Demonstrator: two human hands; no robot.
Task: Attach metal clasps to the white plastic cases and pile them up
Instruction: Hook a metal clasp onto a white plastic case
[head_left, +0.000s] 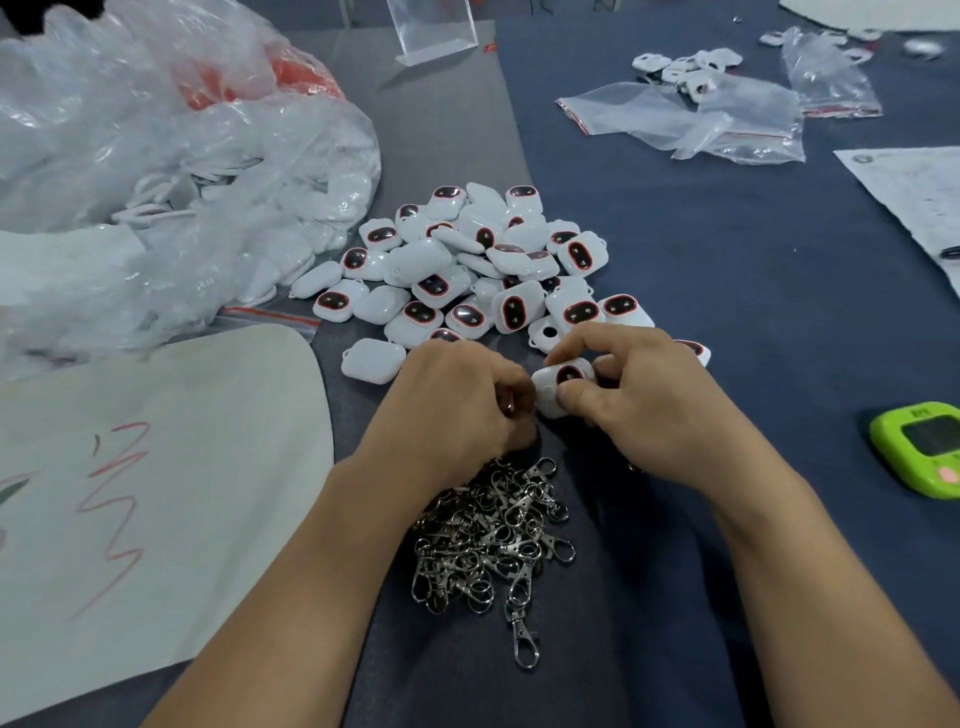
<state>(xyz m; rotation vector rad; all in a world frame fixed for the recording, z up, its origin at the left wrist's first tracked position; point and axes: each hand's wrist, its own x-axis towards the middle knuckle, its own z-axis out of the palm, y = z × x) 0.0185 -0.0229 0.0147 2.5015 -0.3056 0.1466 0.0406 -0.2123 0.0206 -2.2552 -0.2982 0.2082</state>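
My right hand (644, 400) pinches a white plastic case (558, 384) with a dark oval window, held just above the blue cloth. My left hand (457, 400) is curled beside the case's left end, and a bit of metal clasp (509, 404) shows between its fingers. A heap of silver metal clasps (493, 535) lies below both hands. Behind the hands sits a pile of several white cases (478, 265), most showing their red-rimmed dark windows.
A big crumpled plastic bag (156, 171) holding more white cases fills the left. A white sheet with red marks (130, 493) lies at front left. Small zip bags (701, 114) and more cases lie at back right. A green timer (919, 447) sits at the right edge.
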